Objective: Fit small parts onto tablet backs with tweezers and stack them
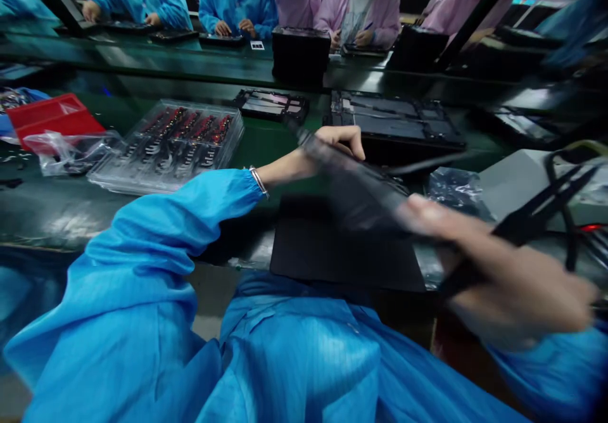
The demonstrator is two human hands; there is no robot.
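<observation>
My right hand (503, 265), smeared by motion, is closed on a flat black device part (365, 189), which is tilted and blurred. A dark two-pronged tool that looks like tweezers (546, 204) also sticks out of this hand toward the upper right. My left hand (339, 141) reaches forward with curled fingers behind the far end of the black part; whatever its fingers grip is hidden. Beneath the part lies a black mat (342, 252) at the bench edge. Just beyond my left hand rests a stack of black device frames (394, 116).
To the left are clear plastic trays (166, 147) of small red and black parts, a red sheet (54, 119) and a plastic bag (66, 151). Another black frame (270, 103) lies ahead. A grey box (513, 179) with cables stands right. Co-workers sit across the bench.
</observation>
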